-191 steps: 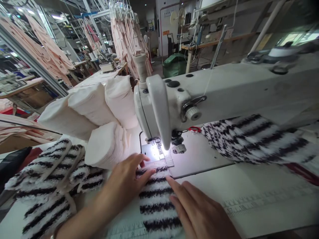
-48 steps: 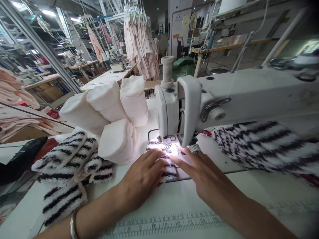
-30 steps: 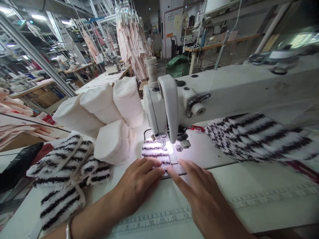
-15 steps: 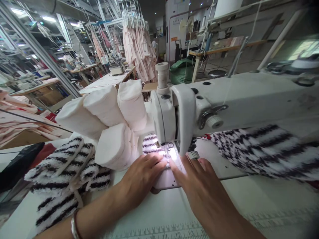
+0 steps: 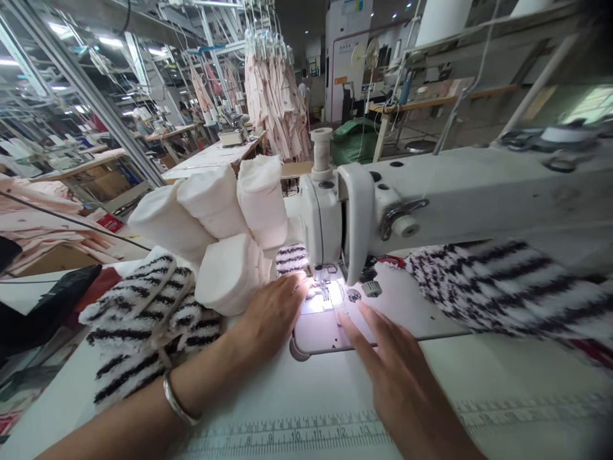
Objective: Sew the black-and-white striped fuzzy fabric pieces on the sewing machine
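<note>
A small black-and-white striped fuzzy piece [image 5: 292, 257] lies behind the presser foot [image 5: 325, 287] of the white sewing machine [image 5: 431, 198], mostly past the needle. My left hand [image 5: 272, 313] lies flat on the table left of the lit needle plate [image 5: 320, 319]. Its fingertips reach the piece's near edge beside the foot. My right hand [image 5: 383, 364] rests flat, fingers stretched, with its fingertips on the needle plate just in front of the foot. It holds nothing. A silver bangle [image 5: 177, 399] sits on my left wrist.
Rolls of stacked white pads [image 5: 225, 217] crowd the left of the machine head. Striped fuzzy pieces are piled at the left [image 5: 143, 319] and under the machine arm at the right [image 5: 507, 287]. A printed ruler [image 5: 306, 437] runs along the table's near edge. Pink garments [image 5: 272, 96] hang behind.
The striped piece has fed under the foot and away from me, from in front of the needle to behind it. My hands followed it in; the right has now drawn back a little.
</note>
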{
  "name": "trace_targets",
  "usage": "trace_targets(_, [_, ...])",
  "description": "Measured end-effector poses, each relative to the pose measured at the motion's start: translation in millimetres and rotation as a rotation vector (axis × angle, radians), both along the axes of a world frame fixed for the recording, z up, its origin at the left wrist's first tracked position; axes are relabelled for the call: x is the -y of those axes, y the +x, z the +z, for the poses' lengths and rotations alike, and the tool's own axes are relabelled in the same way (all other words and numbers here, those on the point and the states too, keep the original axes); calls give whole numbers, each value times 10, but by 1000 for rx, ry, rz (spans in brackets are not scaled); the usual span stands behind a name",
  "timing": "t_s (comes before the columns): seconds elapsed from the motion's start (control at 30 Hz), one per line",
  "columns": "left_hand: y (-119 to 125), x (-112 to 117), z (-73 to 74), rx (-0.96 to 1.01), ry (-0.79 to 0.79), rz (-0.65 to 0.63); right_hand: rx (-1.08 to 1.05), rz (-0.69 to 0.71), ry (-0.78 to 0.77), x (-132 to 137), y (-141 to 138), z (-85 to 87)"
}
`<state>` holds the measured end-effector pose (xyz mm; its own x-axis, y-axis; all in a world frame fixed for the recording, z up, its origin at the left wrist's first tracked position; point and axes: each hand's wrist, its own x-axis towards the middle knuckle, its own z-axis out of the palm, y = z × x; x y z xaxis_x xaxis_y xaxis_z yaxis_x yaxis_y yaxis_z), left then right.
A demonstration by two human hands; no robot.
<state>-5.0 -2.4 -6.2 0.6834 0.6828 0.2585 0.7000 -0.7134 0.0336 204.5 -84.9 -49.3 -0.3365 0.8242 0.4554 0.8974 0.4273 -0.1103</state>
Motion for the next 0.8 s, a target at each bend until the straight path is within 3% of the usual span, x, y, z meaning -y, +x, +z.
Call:
trace_targets(0.27, [198, 42, 117, -141, -43, 147, -44, 4, 75, -2, 22, -45])
trace_targets(0.43, [323, 43, 94, -143, -80, 219, -11, 40, 129, -36, 11, -62])
trace_targets(0.63, [123, -67, 59, 15, -85, 258, -42, 65, 140, 8, 50, -27])
trace_targets(0.7, [47, 110, 66, 93, -105, 280, -113, 88, 155, 101, 13, 34])
trace_targets(0.8, [34, 645, 50, 236, -162, 298, -320, 144, 35, 271, -187, 150])
